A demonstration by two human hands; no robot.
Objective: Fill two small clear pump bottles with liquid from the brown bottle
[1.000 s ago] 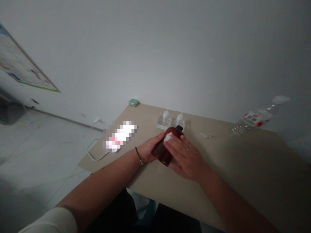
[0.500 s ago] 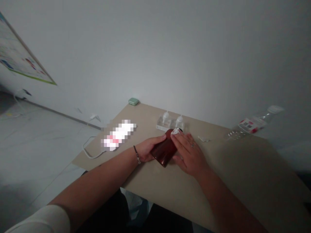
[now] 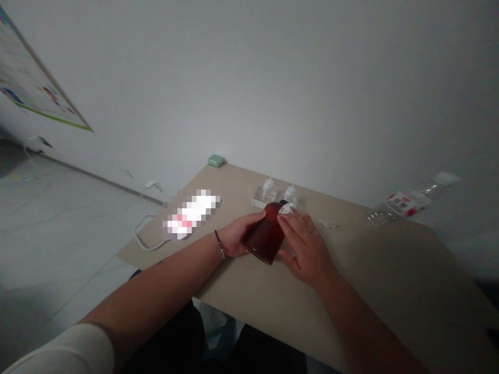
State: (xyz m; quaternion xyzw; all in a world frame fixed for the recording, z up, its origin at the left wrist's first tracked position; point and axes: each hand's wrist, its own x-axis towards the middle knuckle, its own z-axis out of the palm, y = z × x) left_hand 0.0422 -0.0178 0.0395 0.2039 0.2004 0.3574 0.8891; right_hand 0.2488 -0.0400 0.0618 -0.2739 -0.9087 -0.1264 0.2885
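A dark red-brown bottle (image 3: 265, 235) with a black neck is held tilted above the table, its base toward me. My left hand (image 3: 238, 235) wraps round its left side, thumb on the upper face. Against the bottle's right shoulder, my right hand (image 3: 306, 244) presses a crumpled white tissue (image 3: 286, 209) under its fingertips. Just behind the bottle stands a clear holder (image 3: 263, 200) with two small white-topped bottles, partly hidden by the brown bottle.
On the beige table (image 3: 241, 291) a lit, blurred phone (image 3: 193, 214) with a white cable (image 3: 146, 244) lies left. A green tin (image 3: 215, 160) sits at the back corner. Right are a white scrap (image 3: 328, 224) and a tilted clear plastic bottle (image 3: 409, 202). A wall (image 3: 273, 93) closes the back.
The brown bottle has turned slightly in my hands, showing more of its black neck. My right fingers and the tissue have shifted a little along its shoulder. The view has moved slightly.
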